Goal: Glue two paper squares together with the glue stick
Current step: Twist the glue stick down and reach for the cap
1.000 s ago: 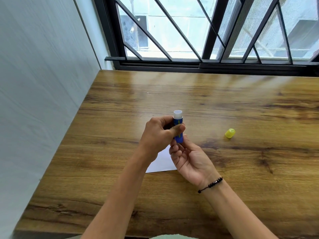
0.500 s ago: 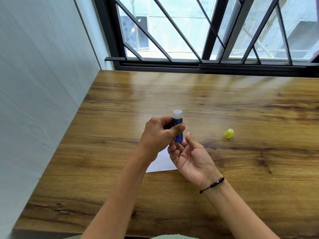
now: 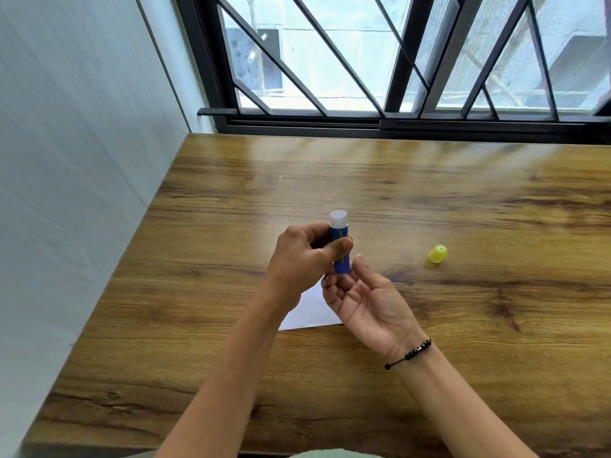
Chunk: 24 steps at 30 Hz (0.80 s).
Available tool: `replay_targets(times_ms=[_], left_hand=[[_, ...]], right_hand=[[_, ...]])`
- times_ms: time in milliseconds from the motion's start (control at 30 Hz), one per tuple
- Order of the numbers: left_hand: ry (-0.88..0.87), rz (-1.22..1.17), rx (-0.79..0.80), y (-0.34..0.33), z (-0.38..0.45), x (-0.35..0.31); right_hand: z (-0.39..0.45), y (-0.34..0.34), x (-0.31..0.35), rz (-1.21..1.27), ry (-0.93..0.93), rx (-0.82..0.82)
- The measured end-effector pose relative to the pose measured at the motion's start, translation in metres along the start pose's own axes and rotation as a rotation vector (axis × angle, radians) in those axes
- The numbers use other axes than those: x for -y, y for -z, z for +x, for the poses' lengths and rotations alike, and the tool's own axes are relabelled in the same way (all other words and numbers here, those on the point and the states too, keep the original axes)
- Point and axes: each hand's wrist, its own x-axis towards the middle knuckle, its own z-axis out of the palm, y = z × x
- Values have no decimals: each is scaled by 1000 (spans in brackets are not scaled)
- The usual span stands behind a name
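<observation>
My left hand (image 3: 305, 259) grips a blue glue stick (image 3: 340, 246) upright above the table, its white open end on top and uncapped. My right hand (image 3: 367, 302) lies palm up just below it. Its loosely curled fingertips touch the stick's base, while the thumb stands a little off to the stick's right. White paper (image 3: 312, 314) lies flat on the table beneath both hands, mostly hidden by them; I cannot tell whether it is one sheet or two. The yellow cap (image 3: 438, 253) lies on the table to the right.
The wooden table (image 3: 463, 342) meets a white wall (image 3: 72, 193) along its left edge and a barred window (image 3: 363, 61) at the back.
My right thumb has come off the base of the glue stick, which it pinched a second ago, and that hand has loosened. The left hand and the stick have held still.
</observation>
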Motion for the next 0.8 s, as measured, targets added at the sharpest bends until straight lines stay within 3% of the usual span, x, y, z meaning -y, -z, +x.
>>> replay_targets(times_ms=[133,400,633,800], left_hand=[[-8,7,6,-1,0,-1],[-2,-3,26,-1,2,-2],[1,-9,13,1,3,-1],[-8,-9,19,1,3,-1]], right_hand=[[3,-1,-3,-10,-13,-21],[6,2,-10,59,184,-5],[4,0,-9,76,28,-72],[4,2,-6,40,120,-26]])
